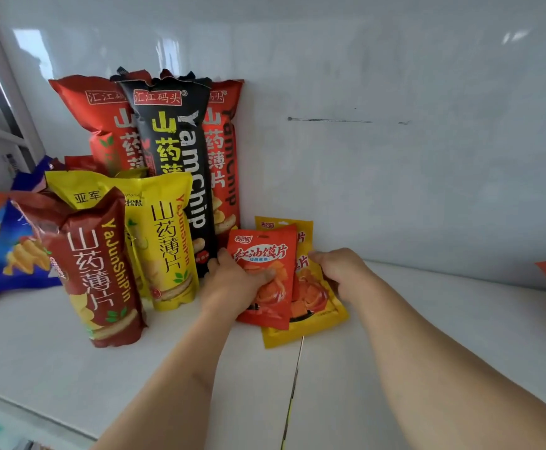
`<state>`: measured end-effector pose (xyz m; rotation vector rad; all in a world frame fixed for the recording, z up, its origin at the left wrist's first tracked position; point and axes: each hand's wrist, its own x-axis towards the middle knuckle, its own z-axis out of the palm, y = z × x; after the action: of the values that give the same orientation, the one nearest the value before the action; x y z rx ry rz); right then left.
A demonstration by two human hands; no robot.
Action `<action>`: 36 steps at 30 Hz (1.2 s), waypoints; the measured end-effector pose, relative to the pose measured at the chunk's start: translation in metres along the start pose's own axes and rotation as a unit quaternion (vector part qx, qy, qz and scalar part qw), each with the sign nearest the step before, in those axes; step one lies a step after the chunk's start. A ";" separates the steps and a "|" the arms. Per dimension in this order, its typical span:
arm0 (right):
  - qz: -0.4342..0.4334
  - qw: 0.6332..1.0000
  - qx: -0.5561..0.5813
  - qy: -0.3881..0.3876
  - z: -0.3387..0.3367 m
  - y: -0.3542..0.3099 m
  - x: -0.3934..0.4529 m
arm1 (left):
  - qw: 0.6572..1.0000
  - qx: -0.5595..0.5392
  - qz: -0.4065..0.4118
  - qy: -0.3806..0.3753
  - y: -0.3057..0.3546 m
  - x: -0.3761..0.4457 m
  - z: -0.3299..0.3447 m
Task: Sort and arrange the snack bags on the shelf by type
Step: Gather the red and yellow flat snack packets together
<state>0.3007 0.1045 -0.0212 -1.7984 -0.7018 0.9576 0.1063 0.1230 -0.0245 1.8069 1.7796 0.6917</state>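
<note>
Two flat snack packets lean near the back wall under your hands: a red packet (265, 274) in front, overlapping a yellow packet (310, 316) behind it. Your left hand (232, 280) grips the red one, thumb curled across its face. Your right hand (340, 267) holds the yellow packet's right edge, though its fingers are mostly hidden. Just left stand three tall yam chip bags, one black (180, 151) and two red-orange, with two yellow bags (168, 241) and one dark red bag (99, 271) in front on the white shelf (427, 319).
</note>
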 end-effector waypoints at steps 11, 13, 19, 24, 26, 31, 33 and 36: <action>0.023 0.997 -0.044 -0.058 0.006 -0.018 0.029 | 1.000 -0.011 -0.019 0.004 0.001 0.001 0.005; 0.042 0.996 -0.039 -0.068 0.005 -0.018 0.033 | 0.999 -0.039 -0.026 0.003 -0.001 0.002 0.005; 0.061 0.993 0.000 -0.104 0.004 -0.018 0.031 | 0.984 -0.169 -0.052 -0.022 0.000 0.003 -0.003; 0.043 0.992 0.038 -0.116 0.000 -0.014 0.025 | 0.963 -0.254 -0.076 -0.042 0.001 -0.002 -0.011; 0.043 0.991 0.058 -0.115 -0.003 -0.008 0.022 | 0.957 -0.278 -0.077 -0.045 0.000 -0.004 -0.013; 0.016 0.995 0.062 -0.078 -0.006 -0.001 0.014 | 0.934 -0.341 -0.081 -0.075 -0.003 -0.007 -0.018; 0.005 0.996 0.065 -0.057 -0.009 0.002 0.009 | 0.910 -0.390 -0.095 -0.103 -0.003 -0.008 -0.019; -0.008 0.997 0.076 -0.024 -0.015 0.006 -0.001 | 0.872 -0.453 -0.113 -0.151 0.000 -0.013 -0.019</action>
<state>0.3133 0.0938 -0.0227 -1.6407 -0.6541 1.0191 0.0933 0.1104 -0.0108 0.9753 1.1183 0.8833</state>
